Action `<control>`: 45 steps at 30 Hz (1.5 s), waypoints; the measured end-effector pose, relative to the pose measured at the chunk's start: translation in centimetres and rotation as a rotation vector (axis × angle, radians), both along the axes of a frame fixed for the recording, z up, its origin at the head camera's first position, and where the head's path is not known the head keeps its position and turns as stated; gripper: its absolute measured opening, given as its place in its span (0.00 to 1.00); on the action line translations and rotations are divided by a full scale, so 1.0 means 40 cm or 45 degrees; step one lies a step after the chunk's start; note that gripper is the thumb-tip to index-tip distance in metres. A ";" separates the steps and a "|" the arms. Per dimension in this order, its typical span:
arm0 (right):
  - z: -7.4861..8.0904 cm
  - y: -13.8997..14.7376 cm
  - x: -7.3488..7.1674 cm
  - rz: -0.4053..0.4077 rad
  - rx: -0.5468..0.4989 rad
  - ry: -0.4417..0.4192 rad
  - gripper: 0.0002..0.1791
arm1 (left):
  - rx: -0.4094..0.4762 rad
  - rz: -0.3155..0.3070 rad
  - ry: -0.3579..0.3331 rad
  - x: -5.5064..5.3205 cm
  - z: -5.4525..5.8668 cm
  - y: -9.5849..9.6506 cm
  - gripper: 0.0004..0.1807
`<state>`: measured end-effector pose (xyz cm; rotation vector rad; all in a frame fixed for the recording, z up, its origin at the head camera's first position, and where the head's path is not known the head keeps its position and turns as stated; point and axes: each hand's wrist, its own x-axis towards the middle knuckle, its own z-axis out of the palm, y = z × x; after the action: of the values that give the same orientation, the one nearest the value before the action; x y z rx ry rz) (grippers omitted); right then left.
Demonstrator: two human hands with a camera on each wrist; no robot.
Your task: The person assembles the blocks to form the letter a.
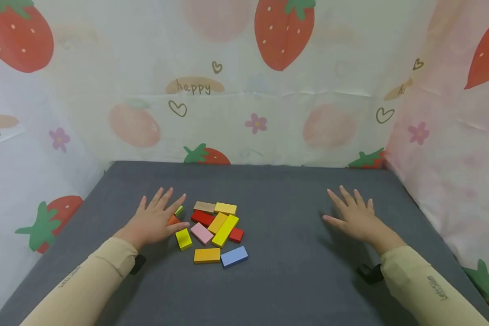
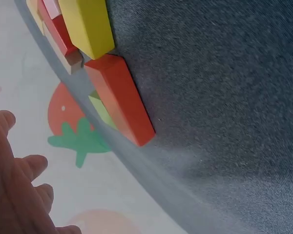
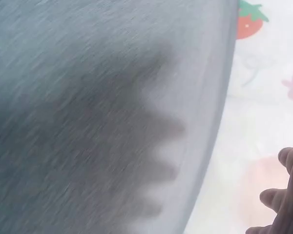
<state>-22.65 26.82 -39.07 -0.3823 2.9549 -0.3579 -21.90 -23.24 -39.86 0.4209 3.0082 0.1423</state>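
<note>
altogether, twelve blocks (image 1: pixel 225 231) show; two hands (image 1: pixel 151 222) (image 1: pixel 357 222) are spread.

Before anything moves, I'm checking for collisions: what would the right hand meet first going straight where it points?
Probably the patterned backdrop beyond the table; the blocks lie left of the path of the right hand. Its height above the table is hard to judge.

Strawberry-print sheeting (image 1: pixel 236 102) around three sides of a grey table (image 1: pixel 285 217) makes this a screened-off booth.
</note>
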 end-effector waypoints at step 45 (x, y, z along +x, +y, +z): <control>-0.080 -0.448 -0.077 0.425 -0.153 -0.193 0.25 | 0.503 0.182 -0.332 -0.048 -0.047 0.236 0.12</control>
<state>-25.74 8.92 -42.29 -0.8101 2.6656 -0.4967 -23.82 -13.79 -41.73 0.1956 2.7417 0.7483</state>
